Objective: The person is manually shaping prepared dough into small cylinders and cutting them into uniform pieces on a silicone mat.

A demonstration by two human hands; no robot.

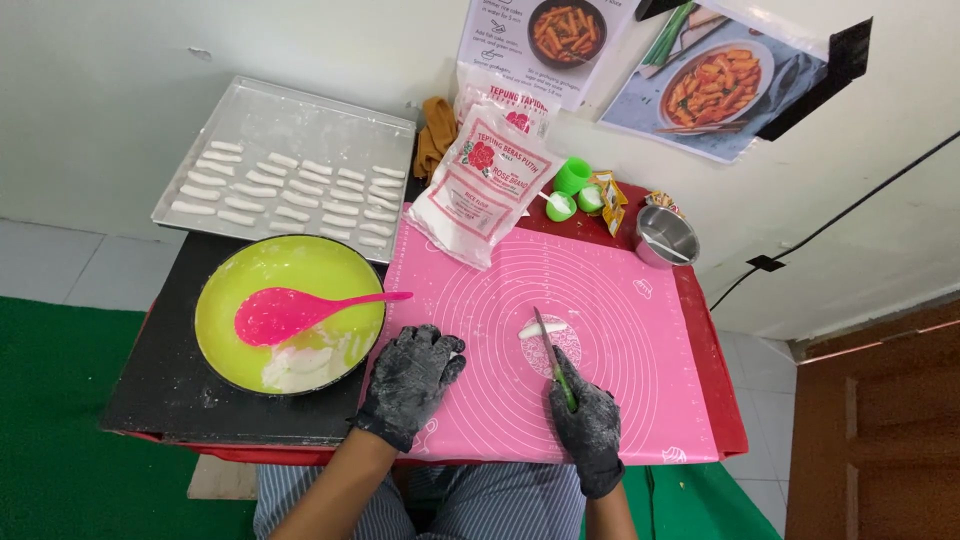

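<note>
Both hands wear black gloves dusted with flour. My right hand (587, 422) grips a green-handled knife (553, 357) whose blade points away from me, its tip beside a short white dough stick (537, 329) on the pink silicone mat (610, 300). My left hand (408, 382) rests with fingers curled at the mat's left edge; a bit of white dough shows at its fingertips, and whether it holds it I cannot tell. Just left stands a lime-green bowl (250, 270) with leftover white dough (298, 364) and a pink spoon (285, 312) lying across it.
A metal tray (300, 115) with rows of several cut dough sticks leans at the back left. Two flour bags (480, 185), small green cups (572, 190) and a small steel bowl (665, 237) stand at the mat's far side. Recipe pictures hang on the wall.
</note>
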